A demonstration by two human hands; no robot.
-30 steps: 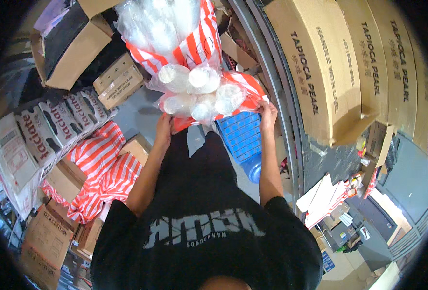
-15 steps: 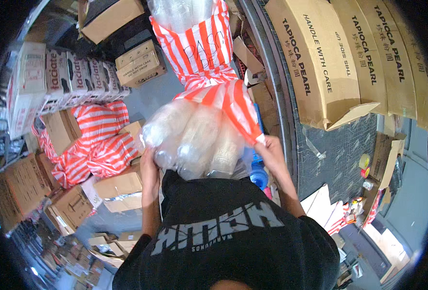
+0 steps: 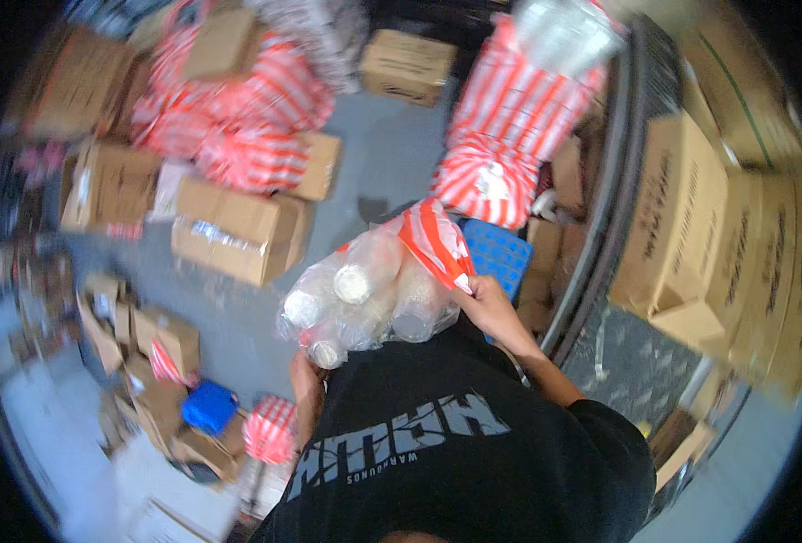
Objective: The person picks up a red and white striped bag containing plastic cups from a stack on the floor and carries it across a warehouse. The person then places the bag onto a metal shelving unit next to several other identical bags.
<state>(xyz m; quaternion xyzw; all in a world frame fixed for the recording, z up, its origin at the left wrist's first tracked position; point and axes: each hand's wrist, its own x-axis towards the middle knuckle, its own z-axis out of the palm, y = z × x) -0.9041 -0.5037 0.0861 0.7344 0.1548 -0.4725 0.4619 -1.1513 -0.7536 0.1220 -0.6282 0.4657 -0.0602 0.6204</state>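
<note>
Grey floor [image 3: 378, 167] strewn with cartons [image 3: 224, 231] surrounds us. With the striped bag [image 3: 441, 246] just before our black shirt [image 3: 500, 462], we'd best bear its weight evenly: our right hand [image 3: 489, 306] pinches its edge; our left hand [image 3: 306, 375], partly hidden, has a grip we cannot tell. Whitish, clear-wrapped cylinders [image 3: 365, 294] poke out, bunched together.

The right hand [image 3: 489, 306] is held farther out, its fingers [image 3: 477, 288] pinched together, its bare forearm [image 3: 548, 373] angled toward the near right; the left hand [image 3: 307, 373] is held nearer, at left, its fingers mostly hidden.
</note>
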